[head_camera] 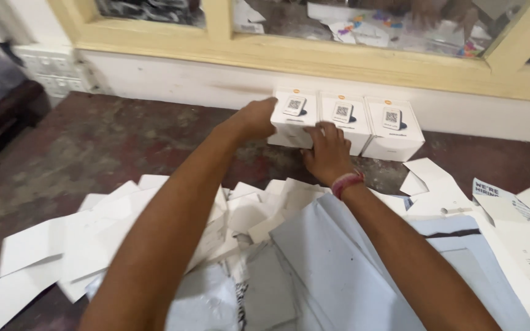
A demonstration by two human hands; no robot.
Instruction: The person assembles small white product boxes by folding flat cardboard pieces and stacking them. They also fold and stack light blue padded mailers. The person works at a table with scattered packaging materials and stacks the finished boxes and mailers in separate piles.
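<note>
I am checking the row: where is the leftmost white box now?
The leftmost white box stands by the wall, left of two more boxes; the left hand and right hand touch it.

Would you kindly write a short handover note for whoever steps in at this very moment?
Left hand: grips the left side of the leftmost white box.
Right hand: pressed flat against the front of that box, beside the middle box.
Things: three matching white boxes stand in a row against the wall under the window; the right box is untouched.
Done: the row of three is lined up.
Left: a heap of flat white card pieces and grey mailer bags lies loose on the dark table nearer the person.
</note>
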